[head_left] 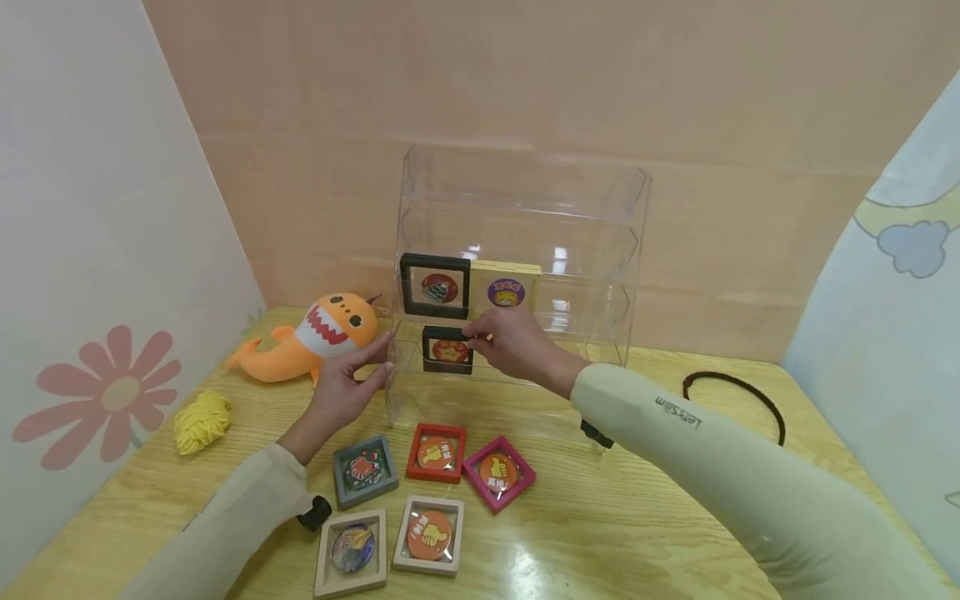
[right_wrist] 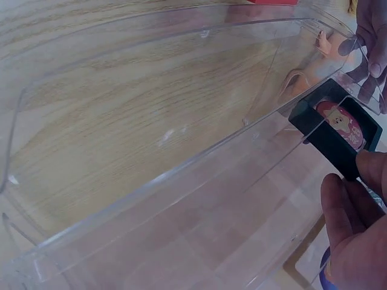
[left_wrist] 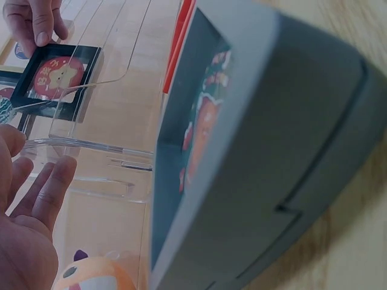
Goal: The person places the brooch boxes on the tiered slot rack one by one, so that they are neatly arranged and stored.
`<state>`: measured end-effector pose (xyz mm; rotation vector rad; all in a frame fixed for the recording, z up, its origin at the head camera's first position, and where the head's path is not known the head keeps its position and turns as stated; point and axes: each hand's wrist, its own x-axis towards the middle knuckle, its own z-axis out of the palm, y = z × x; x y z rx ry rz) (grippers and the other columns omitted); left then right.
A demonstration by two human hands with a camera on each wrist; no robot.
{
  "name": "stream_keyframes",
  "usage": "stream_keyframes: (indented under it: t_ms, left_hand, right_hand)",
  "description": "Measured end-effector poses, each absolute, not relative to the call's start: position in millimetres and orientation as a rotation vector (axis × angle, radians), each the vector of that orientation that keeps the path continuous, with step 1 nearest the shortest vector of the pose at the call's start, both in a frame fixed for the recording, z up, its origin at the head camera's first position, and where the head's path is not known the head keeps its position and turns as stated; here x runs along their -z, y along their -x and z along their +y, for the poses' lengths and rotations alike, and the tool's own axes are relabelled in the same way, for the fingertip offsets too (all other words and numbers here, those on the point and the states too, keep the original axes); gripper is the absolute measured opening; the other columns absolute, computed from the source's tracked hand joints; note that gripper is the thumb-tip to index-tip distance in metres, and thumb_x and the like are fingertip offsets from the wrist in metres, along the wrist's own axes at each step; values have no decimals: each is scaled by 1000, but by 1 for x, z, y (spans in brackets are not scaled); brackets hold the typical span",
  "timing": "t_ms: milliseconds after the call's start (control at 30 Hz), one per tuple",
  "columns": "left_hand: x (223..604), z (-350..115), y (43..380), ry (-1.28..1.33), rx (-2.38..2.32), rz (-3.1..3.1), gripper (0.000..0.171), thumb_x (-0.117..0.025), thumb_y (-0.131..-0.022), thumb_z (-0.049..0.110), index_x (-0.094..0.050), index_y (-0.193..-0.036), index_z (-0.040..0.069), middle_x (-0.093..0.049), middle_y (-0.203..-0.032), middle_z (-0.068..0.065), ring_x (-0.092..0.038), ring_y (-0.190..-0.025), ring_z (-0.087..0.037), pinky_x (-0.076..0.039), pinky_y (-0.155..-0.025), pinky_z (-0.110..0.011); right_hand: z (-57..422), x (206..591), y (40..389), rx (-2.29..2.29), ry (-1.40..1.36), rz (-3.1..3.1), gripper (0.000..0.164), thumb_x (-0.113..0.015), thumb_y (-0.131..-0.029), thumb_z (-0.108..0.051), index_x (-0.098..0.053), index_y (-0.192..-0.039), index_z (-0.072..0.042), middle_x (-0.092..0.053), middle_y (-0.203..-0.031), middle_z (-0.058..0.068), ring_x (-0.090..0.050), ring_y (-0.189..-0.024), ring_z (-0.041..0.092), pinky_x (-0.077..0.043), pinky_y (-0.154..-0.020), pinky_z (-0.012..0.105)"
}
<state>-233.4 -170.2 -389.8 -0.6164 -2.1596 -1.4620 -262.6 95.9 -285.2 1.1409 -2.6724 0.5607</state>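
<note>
My right hand (head_left: 517,343) pinches the top right corner of a small black frame (head_left: 450,350) with a red round badge inside. The frame stands in a lower tier of a clear acrylic display rack (head_left: 558,204). At the rack's left edge, my left hand (head_left: 347,392) holds the side panel between thumb and fingers. One tier higher, a larger black frame (head_left: 435,287) with a tree badge sits beside a yellow frame (head_left: 507,287) with a purple bear badge. The right wrist view shows the small black frame (right_wrist: 338,124) tilted at the fingertips.
Before the rack lie a grey frame (head_left: 365,471), a red frame (head_left: 436,452), a magenta frame (head_left: 500,472) and two beige frames (head_left: 429,535). An orange plush shark (head_left: 322,333) and yellow yarn (head_left: 202,422) are left. A dark cord (head_left: 738,383) lies right.
</note>
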Motion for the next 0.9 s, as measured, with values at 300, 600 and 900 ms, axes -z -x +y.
stream_keyframes:
  t_ms: [300,600,900]
  left_hand:
    - [390,-170,233,625,1474,-2154,42,-66,-88,2,-58,-129,5,-69,-105,-11,-64,-96,-15,-52,-80,-19]
    - [388,-171,231,605,1455,-2162,43,-66,-87,-2,-58,-129,2,-68,-108,-12,-64,-96,-18,-51,-80,-16]
    - [383,-169,227,622,1427,-2152,42,-64,-86,-8,-57,-127,-4,-66,-108,-18,-63,-95,-34,-50,-80,-15]
  right_hand:
    - [84,281,263,-458,-1159,-2680,18,-67,-90,-12,-73,-106,-7,-70,-101,5,-66,-85,15,-55,-69,25]
    - [79,277,265,-373,-1235,-2688,21,-63,-92,-7,-72,-110,-9,-69,-107,4,-65,-93,18,-55,-78,28]
    - [74,276,265,-329,-1256,-2667,20,-64,-91,-8,-72,-110,-9,-69,-106,4,-64,-96,18,-54,-81,29]
